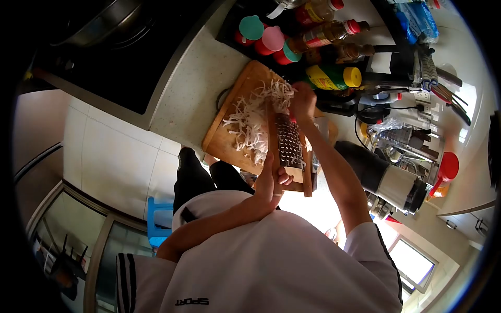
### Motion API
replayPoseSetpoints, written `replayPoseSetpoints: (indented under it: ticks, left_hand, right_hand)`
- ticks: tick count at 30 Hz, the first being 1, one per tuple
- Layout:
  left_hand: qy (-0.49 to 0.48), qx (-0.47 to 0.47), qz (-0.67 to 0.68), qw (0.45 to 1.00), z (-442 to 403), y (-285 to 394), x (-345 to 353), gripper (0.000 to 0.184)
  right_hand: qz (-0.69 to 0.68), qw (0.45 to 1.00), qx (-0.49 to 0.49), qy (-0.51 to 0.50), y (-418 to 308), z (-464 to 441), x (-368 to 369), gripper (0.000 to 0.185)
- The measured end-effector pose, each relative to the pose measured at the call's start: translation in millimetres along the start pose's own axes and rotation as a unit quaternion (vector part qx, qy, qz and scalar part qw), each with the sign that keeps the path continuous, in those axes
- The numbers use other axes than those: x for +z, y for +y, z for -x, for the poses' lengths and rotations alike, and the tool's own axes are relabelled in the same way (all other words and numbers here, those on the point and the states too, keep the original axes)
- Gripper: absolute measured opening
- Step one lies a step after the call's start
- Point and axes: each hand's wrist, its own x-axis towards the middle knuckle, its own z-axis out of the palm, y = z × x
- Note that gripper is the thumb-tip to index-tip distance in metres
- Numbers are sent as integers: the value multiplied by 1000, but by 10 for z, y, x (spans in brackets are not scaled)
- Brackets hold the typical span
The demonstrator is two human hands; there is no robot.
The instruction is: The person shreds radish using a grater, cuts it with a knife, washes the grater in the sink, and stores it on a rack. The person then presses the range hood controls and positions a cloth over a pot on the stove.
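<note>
My left hand [272,182] is closed round the near end of a wooden-framed grater [290,143] with a metal grating face. The grater leans over a wooden cutting board [222,136]. Pale vegetable shreds [250,117] lie in a loose pile on the board, and more cling about the grater's far end. At that far end, my right hand [303,103] is curled, slightly blurred, over the grating face. A bit of something reddish shows beneath its fingers, but most of it is hidden.
Beyond the board stand seasoning jars with green and pink lids [271,39], sauce bottles [323,35] and a yellow-capped bottle [334,77]. A black cooktop [115,68] with a pan [107,23] is at left. A blue stool [158,221] stands on the floor.
</note>
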Motion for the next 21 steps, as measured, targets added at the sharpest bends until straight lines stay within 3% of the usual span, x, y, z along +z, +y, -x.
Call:
replayPoseSetpoints:
  ticks: [2,4,5,7,10,11,13,15,17,19,21]
  left_hand:
    - [11,4,-5,1000,26,-8,11,45]
    - [28,10,10,999,30,5,89,44]
    - [-14,14,19,1000,-18,-53,-27,42]
    - [23,10,7,1000,18,-16,33,43]
    - [36,3,1,999,4,-9,22,47]
    - [34,1,2,999,12,-24,5,48]
    - [24,4,-4,1000,-7,-9,16,51]
    - [24,-6,-21,999,32,-15,31,54]
    - [35,-16,-26,999,19,-24,-44,55]
    - [35,-20,-30,999,18,10,-44,56]
    - [52,-27,-38,998,51,28,13,56]
  right_hand:
    - [-136,985,96,-37,-423,289,-189,19]
    - [-136,975,168,-58,-677,777,-342,26]
    - [-142,974,157,-82,-672,962,-396,25]
    - [-157,970,132,-131,-615,1134,-427,21]
    - [72,997,-32,-18,-217,578,-68,18]
    - [62,997,-20,-46,42,343,-15,16]
    - [76,991,-99,-51,372,-87,140,12]
    - [131,955,-265,-7,548,-309,217,11]
    - [62,950,-304,-21,1047,-573,212,11]
    - [-94,986,-68,-120,445,-199,29,9]
    - [-155,960,191,-131,-236,161,-199,12]
